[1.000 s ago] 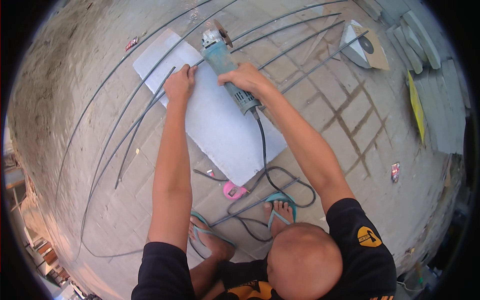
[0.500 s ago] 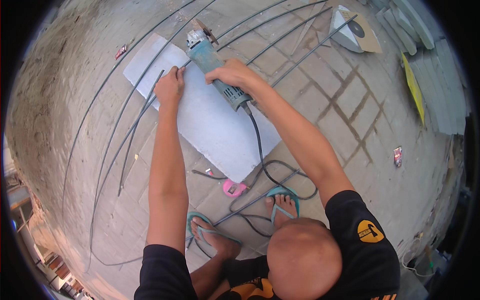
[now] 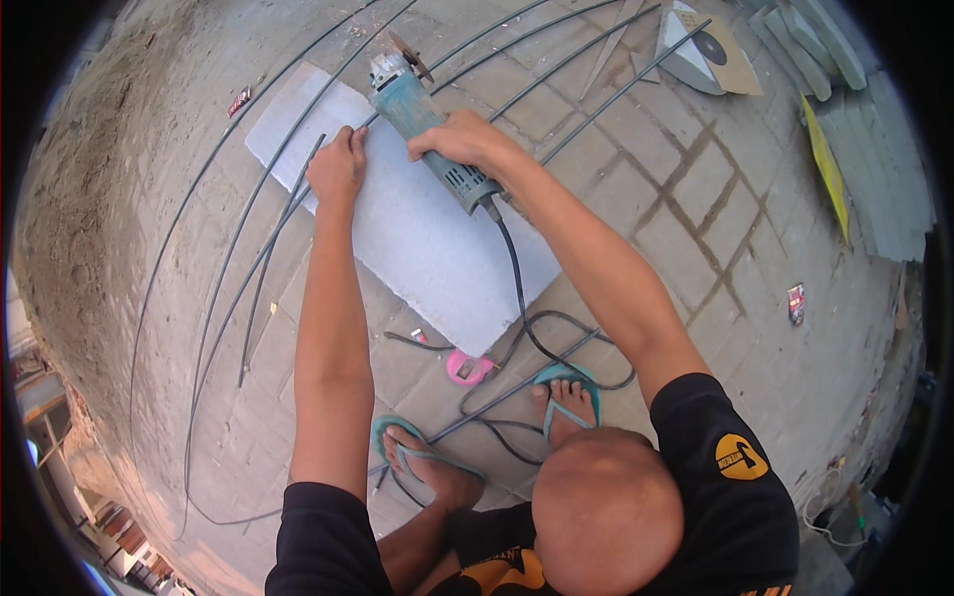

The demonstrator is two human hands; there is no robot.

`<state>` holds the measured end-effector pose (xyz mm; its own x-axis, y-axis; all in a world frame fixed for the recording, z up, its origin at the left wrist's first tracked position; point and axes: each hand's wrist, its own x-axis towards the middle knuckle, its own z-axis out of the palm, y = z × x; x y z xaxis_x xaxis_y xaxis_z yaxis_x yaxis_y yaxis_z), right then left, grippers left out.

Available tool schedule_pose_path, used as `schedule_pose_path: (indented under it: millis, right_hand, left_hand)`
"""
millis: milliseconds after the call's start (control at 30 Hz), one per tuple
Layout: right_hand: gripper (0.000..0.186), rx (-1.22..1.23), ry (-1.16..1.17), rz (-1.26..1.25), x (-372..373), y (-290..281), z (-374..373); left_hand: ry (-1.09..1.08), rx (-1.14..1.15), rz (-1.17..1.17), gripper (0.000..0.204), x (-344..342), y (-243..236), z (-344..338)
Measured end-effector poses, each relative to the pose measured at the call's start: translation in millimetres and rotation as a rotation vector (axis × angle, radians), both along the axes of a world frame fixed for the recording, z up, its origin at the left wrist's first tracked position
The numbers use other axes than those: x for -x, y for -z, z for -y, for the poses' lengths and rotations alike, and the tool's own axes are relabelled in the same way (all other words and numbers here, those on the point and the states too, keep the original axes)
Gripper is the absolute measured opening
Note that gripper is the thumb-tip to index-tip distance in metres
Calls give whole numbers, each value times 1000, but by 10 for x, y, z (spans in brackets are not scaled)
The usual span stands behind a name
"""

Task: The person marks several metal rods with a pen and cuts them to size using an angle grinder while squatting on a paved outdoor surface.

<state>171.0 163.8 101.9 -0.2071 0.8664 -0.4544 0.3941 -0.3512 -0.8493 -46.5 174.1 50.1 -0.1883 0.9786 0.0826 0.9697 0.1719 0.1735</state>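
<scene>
My left hand (image 3: 338, 167) is closed round a thin dark metal rod (image 3: 290, 211), resting over the far left part of a pale flat slab (image 3: 427, 248). The fist hides a short stretch of the rod. My right hand (image 3: 459, 137) wraps the body of a teal angle grinder (image 3: 409, 107), just right of my left hand. The grinder's head points away from me, and its disc (image 3: 409, 58) stands at the far end, above the rods. Whether the disc touches a rod I cannot tell. From its rear, a black cable (image 3: 517, 278) runs down toward my feet.
Several long rods (image 3: 586, 67) fan out across the paving. A pink tape measure (image 3: 465, 368) lies at the slab's near corner, by my sandalled feet. Cardboard (image 3: 737, 74) sits far right, near stacked grey slabs (image 3: 884, 159) and a yellow strip (image 3: 825, 164). Sand (image 3: 84, 169) lies left.
The view has shifted very slightly. Both hands keep their grips, and the grinder and rod look nearly unmoved.
</scene>
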Motion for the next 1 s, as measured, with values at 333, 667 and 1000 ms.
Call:
schedule_pose_path:
  millis: [333, 667, 1000]
  right_hand:
    - [43, 13, -4, 7, -23, -74, 3]
    - [44, 25, -2, -13, 9, -101, -23]
    - [47, 9, -24, 16, 20, -116, -46]
  left_hand:
    - [2, 5, 4, 41, -35, -37, 18]
    - [8, -9, 0, 42, -8, -11, 18]
    - [-3, -3, -4, 42, -6, -24, 28]
